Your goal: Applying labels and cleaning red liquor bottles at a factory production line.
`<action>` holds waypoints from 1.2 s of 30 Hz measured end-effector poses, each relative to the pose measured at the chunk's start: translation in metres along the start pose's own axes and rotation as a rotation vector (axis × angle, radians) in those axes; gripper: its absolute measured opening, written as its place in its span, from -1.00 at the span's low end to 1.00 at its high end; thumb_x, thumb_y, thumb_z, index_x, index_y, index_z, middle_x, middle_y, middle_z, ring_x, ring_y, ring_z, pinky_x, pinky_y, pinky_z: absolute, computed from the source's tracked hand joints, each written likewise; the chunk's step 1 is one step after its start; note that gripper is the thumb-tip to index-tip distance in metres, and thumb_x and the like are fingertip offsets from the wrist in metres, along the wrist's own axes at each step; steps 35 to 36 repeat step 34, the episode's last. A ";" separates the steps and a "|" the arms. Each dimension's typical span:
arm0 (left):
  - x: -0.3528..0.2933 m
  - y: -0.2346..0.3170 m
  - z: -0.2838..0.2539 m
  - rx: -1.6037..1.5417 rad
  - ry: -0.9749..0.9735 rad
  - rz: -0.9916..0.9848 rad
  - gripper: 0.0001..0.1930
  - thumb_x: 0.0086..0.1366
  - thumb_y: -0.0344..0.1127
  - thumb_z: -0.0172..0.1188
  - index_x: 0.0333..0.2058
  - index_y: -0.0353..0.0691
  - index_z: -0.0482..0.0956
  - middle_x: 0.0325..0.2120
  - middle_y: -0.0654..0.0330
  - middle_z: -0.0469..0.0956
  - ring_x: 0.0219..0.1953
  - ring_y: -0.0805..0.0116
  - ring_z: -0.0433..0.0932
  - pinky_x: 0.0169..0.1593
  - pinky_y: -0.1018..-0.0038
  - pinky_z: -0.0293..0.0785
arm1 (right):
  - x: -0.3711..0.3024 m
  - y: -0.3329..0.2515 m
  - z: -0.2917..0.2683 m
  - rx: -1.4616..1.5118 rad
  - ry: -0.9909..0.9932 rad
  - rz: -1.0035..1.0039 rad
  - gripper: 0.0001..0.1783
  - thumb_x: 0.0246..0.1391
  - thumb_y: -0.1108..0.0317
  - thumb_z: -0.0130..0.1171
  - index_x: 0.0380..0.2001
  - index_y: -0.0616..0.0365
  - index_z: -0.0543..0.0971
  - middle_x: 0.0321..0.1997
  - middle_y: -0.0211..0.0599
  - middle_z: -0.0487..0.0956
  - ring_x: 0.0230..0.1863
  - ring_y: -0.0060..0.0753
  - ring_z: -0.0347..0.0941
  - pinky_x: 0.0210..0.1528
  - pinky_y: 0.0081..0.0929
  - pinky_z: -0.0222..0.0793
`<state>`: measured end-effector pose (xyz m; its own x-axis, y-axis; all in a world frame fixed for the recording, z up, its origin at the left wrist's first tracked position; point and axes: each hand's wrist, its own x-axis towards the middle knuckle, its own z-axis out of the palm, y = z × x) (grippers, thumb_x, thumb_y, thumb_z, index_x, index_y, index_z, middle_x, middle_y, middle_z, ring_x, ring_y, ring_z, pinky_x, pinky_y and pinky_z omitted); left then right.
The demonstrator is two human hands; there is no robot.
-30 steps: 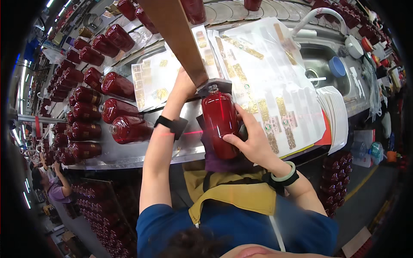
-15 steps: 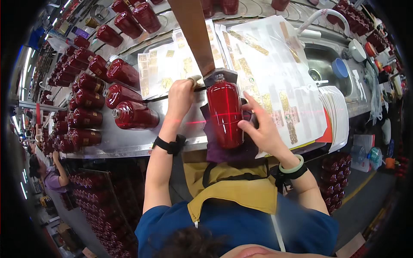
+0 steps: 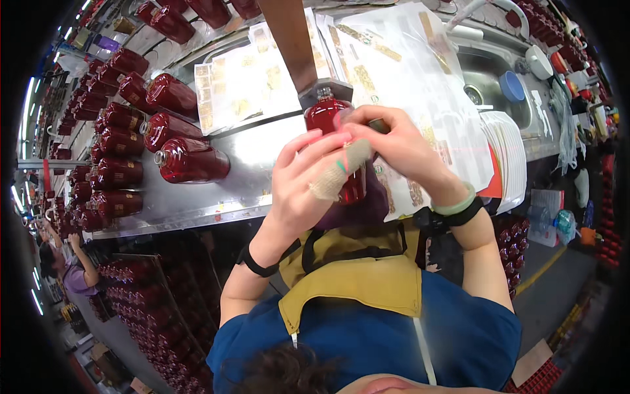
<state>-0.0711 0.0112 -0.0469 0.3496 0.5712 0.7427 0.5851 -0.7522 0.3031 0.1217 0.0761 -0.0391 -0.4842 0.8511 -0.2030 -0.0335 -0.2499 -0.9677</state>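
A red glass bottle (image 3: 320, 119) with a clear neck lies in front of me on a dark purple cloth (image 3: 375, 197), its neck at a dark metal bracket (image 3: 328, 89). My left hand (image 3: 307, 176), a beige wrap on one digit, is over the bottle, its fingertips drawn together near the right hand. My right hand (image 3: 405, 148) is closed in a pinch over the bottle's right side. Whatever lies between the fingertips is too small and blurred to name. Both hands cover much of the bottle's middle.
White sheets with gold decals (image 3: 269, 75) lie beyond the bottle. More red bottles (image 3: 195, 159) crowd the bench's left. A brown post (image 3: 289, 43) rises behind the bracket. At right are a steel sink (image 3: 485, 72), a blue bowl (image 3: 512, 86) and stacked paper (image 3: 505, 157).
My left hand has left the bench beside the bracket and come over the bottle to the right hand. The right hand has closed from an open shape and moved up over the bottle.
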 end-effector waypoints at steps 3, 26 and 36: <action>-0.015 0.006 0.008 -0.262 0.056 -0.502 -0.14 0.11 -0.42 0.51 0.35 -0.38 0.25 0.21 -0.06 0.50 0.30 0.11 0.45 0.34 0.20 0.34 | 0.004 0.004 -0.048 -0.230 0.108 -0.197 -0.75 0.28 0.30 0.28 -0.16 0.29 0.69 -0.35 -0.48 0.64 -0.32 -0.71 0.46 -0.24 -0.65 0.37; -0.030 -0.014 0.037 -0.987 0.030 -1.156 -0.19 0.30 -0.27 0.40 0.38 -0.38 0.13 0.21 0.00 0.42 0.21 0.28 0.47 0.26 0.32 0.43 | 0.065 0.066 -0.415 -1.552 0.546 0.491 -0.66 0.03 0.26 0.27 -0.15 0.20 0.71 -0.12 0.12 0.69 -0.03 0.14 0.65 -0.03 -0.12 0.55; -0.039 -0.027 0.040 -1.316 0.116 -1.317 -0.21 0.43 0.08 0.22 0.41 -0.31 0.18 0.29 0.07 0.42 0.28 0.22 0.45 0.33 0.29 0.40 | 0.017 -0.041 -0.123 -1.078 0.335 -0.458 -0.73 0.15 0.30 0.38 -0.10 0.16 0.68 -0.21 -0.19 0.74 -0.19 -0.36 0.67 -0.05 -0.42 0.50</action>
